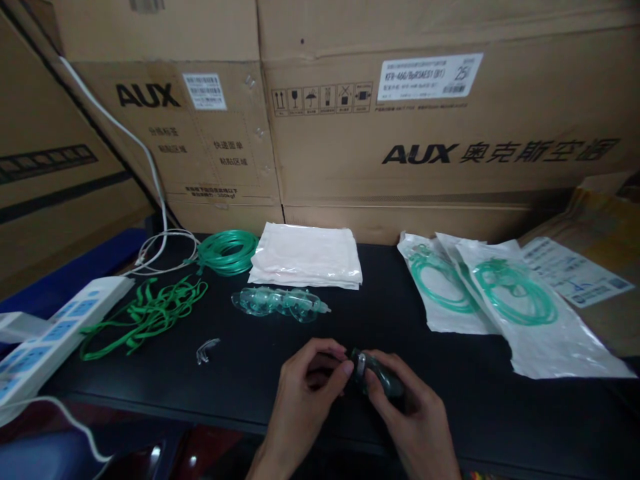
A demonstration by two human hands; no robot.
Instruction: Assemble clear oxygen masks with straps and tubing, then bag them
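Note:
Near the table's front edge, my right hand (407,400) is wrapped around a dark green translucent face mask (387,381). A small shiny metal nose clip (361,365) shows on the mask's left end. Thumb and fingers of my left hand (313,383) are closed in a pinch at that end, beside the clip. Further back lies a row of clear green mask parts (280,303), nested together. Several thin metal strips (206,350) rest to the left of my hands. A tangle of green elastic straps (150,310) lies farther left.
Behind are a coil of green tubing (227,252) and a stack of white packets (306,257). Bagged masks with tubing (515,293) lie at right. A power strip (65,333) and white cable (145,150) are at left. Large cardboard boxes (325,167) wall off the back.

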